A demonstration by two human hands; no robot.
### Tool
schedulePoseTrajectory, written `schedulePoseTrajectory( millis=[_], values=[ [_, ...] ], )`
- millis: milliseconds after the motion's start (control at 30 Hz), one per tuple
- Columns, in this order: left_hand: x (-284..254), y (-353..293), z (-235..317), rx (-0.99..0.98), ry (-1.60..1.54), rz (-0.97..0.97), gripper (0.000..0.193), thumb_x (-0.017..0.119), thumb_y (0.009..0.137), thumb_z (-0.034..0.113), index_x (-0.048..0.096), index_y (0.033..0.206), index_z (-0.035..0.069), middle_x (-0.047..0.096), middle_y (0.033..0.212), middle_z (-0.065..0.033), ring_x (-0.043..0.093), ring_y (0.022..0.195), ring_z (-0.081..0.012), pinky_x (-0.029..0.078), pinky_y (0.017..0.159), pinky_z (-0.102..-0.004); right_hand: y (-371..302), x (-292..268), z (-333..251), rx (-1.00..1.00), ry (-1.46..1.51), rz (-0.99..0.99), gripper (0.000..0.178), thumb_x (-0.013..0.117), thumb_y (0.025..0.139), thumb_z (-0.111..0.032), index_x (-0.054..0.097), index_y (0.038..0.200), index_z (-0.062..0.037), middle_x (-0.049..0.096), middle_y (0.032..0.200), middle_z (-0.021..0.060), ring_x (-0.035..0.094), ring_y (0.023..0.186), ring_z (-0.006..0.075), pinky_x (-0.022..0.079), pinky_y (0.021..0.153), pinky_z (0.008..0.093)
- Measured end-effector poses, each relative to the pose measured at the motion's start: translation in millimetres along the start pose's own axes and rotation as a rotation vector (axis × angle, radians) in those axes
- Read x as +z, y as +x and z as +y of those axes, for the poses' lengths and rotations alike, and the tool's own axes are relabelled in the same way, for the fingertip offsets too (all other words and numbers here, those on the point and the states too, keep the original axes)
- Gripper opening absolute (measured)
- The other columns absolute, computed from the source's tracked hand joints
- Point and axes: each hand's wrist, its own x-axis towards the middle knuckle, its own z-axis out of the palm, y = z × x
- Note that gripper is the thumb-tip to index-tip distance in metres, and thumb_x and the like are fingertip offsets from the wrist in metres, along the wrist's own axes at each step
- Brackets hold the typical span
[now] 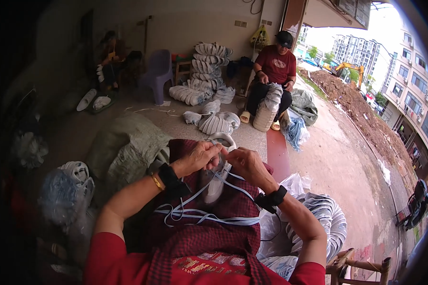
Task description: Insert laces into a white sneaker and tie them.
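Fingers (208,153) nearly meet over the shoe (214,192), its collar edge (228,137) facing open floor (253,139).

**Red shirt (134,271), checked apron (190,243)**

The apron has small red-and-black checks. Between its straps (160,266) the shirt bears a glittery print (211,262); short red sleeves (105,254) flank it. By the apron's left edge sit a black wristband (172,180) and gold bracelet (157,182); by its right, another black wristband (272,198).

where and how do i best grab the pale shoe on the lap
The pale shoe is probably best gripped by its rounded toe, from the person's side: the toe points that way and lies exposed, while the left hand and right hand crowd the far end.
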Motion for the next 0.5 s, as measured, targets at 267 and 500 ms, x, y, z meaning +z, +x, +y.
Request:
schedulePoseTrajectory(
  millis=[267, 500],
  values=[
    [-2.3, 12.0, 24.5, 0.232, 0.468, 0.026, 0.028, 0.06, 0.099, 0.027, 0.075, 0.099, 0.004, 0.062, 0.069, -0.0014, 0.055, 0.059, -0.0068, 0.047, 0.057, -0.0253, 10.7, 10.4, 38.5, 0.133, 0.156, 0.083, 0.019, 0.062, 0.09, -0.012, 0.07, 0.102, 0.0002, 0.065, 0.073, 0.0076, 0.055, 0.063, 0.0093, 0.045, 0.057, 0.0284],
    [16.9, 13.9, 20.4, 0.662, 0.581, -0.073, 0.023, 0.068, 0.093, 0.023, 0.073, 0.092, 0.0, 0.06, 0.073, -0.0083, 0.062, 0.07, -0.0206, 0.049, 0.065, -0.0301, 28.3, 13.3, 37.4, -0.34, 0.168, -0.137, 0.025, 0.062, 0.094, -0.021, 0.065, 0.094, 0.0035, 0.06, 0.068, 0.0102, 0.053, 0.061, 0.0173, 0.047, 0.061, 0.0395]
  ],
)
